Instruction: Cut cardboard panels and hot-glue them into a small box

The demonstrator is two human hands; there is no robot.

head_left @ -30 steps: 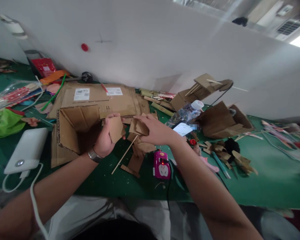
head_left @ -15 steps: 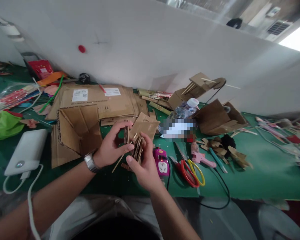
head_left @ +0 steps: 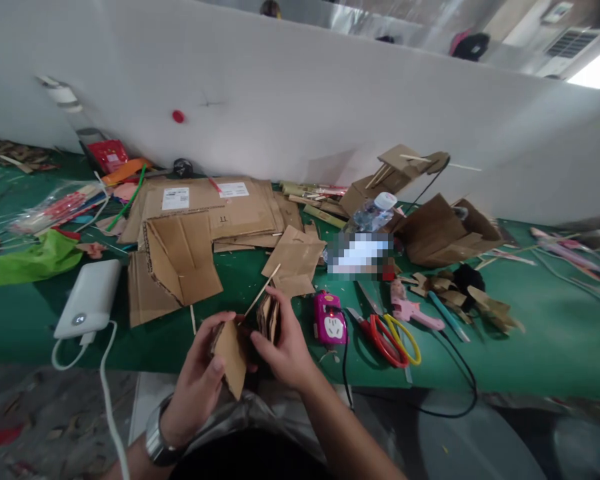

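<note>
My left hand (head_left: 196, 380), with a metal-banded watch (head_left: 161, 433) at the wrist, grips a flat cardboard piece (head_left: 233, 360) near the table's front edge. Its broad face is tilted upward. Beside it, my right hand (head_left: 289, 348) is closed around a small stack of cardboard pieces (head_left: 269, 316) held on edge. A thin wooden stick (head_left: 263, 292) slants up from between the hands; which hand, if either, holds it I cannot tell. Just beyond lie loose cut cardboard sheets (head_left: 294, 257).
An open cardboard box form (head_left: 183, 257) and a white power bank (head_left: 89, 297) stand left. To the right are a purple socket block (head_left: 329, 319), red-and-yellow-handled scissors (head_left: 387, 340), a pink glue gun (head_left: 413, 312) and a plastic bottle (head_left: 373, 213). A cardboard box (head_left: 443, 233) sits farther back.
Both hands have drawn back toward me. The left hand has lowered and turned its cardboard so the broad face shows. The right hand still holds its stack. The view has shifted slightly left.
</note>
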